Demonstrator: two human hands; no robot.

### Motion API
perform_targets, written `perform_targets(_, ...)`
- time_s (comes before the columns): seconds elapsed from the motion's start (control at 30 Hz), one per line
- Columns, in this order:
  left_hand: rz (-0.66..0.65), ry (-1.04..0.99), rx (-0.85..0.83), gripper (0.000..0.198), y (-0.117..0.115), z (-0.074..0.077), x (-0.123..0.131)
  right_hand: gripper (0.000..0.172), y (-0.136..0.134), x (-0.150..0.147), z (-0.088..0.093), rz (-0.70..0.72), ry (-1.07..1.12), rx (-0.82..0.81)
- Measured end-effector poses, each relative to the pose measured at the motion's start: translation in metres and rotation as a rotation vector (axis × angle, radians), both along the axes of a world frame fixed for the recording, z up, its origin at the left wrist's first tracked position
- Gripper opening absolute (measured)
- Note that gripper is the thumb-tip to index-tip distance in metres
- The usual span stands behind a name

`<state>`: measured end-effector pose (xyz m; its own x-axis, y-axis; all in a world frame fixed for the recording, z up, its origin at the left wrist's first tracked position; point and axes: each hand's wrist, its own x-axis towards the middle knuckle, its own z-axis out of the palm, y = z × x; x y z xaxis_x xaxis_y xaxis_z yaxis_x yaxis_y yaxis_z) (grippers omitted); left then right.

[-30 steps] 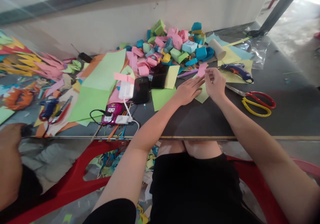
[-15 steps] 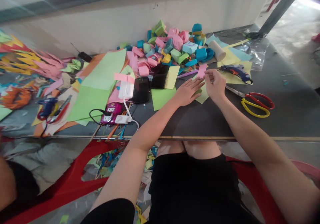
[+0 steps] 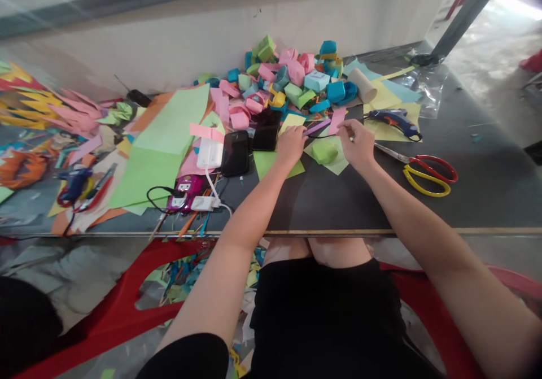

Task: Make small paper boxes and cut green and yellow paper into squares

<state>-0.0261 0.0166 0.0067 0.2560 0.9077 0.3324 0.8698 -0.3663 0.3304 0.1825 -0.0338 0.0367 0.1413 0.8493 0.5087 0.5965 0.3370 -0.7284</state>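
My left hand point(image 3: 291, 144) is closed, its fingertips at the near end of a slim purple pen-like stick point(image 3: 317, 127). My right hand point(image 3: 358, 143) pinches the lower edge of a small pink paper piece point(image 3: 337, 120). Between the hands, a folded light-green paper shape point(image 3: 324, 151) rests on a pale green sheet point(image 3: 339, 163). A thin dark line runs from my left fingers toward the pink piece; I cannot tell what it is. Beside my right wrist lie scissors point(image 3: 431, 174) with one red and one yellow handle.
Folded paper pieces point(image 3: 296, 71) are heaped against the wall. A blue glue gun point(image 3: 393, 122) lies at right near a cardboard tube point(image 3: 363, 85). Two phones point(image 3: 235, 153), a purple socket block point(image 3: 186, 192) with cables and green sheets point(image 3: 156, 158) are at left.
My left hand has moved left from its flat position beside the right hand and closed at the purple stick. The folded green shape is now uncovered. My right hand stays at the pink paper.
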Motion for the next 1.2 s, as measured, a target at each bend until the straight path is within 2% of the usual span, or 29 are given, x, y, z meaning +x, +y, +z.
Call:
perform_targets(0.07,0.012,-0.022,0.044,0.018,0.0,-0.003,0.002,0.014,0.0,0.0,0.001,-0.006,0.026,-0.024)
perform_targets(0.13,0.024,-0.098,0.113,0.019,0.002,-0.007,0.0,0.022,0.001,0.001,0.001,0.009,0.074,-0.074)
perform_targets(0.23,0.085,-0.296,0.246,0.034,0.003,-0.01,-0.006,0.039,0.003,0.001,0.002,0.069,0.22,-0.178)
perform_targets(0.3,0.07,-0.354,0.315,0.041,0.0,-0.008,-0.008,0.048,0.002,0.0,0.003,0.158,0.353,-0.228)
perform_targets(0.37,-0.059,-0.28,0.351,0.043,-0.007,0.001,-0.008,0.056,0.0,-0.002,0.006,0.289,0.459,-0.267)
perform_targets(0.43,-0.241,-0.126,0.356,0.041,-0.017,0.014,-0.006,0.061,-0.005,-0.003,0.012,0.417,0.515,-0.295)
perform_targets(0.5,-0.362,0.013,0.344,0.04,-0.027,0.026,-0.003,0.063,-0.011,-0.005,0.018,0.503,0.542,-0.293)
perform_targets(0.57,-0.409,0.092,0.342,0.042,-0.036,0.036,0.001,0.062,-0.016,-0.007,0.023,0.556,0.563,-0.269)
perform_targets(0.67,-0.401,0.121,0.356,0.046,-0.046,0.042,0.008,0.057,-0.019,-0.012,0.027,0.607,0.604,-0.24)
perform_targets(0.87,-0.381,0.122,0.3,0.053,-0.048,0.041,0.016,0.053,-0.024,-0.02,0.028,0.63,0.687,-0.299)
perform_targets(1.0,-0.397,0.124,0.218,0.056,-0.044,0.042,0.016,0.045,-0.024,-0.02,0.03,0.573,0.676,-0.325)
perform_targets(1.2,-0.356,0.044,0.158,0.061,-0.046,0.047,0.015,0.048,-0.016,-0.021,0.023,0.504,0.675,-0.344)
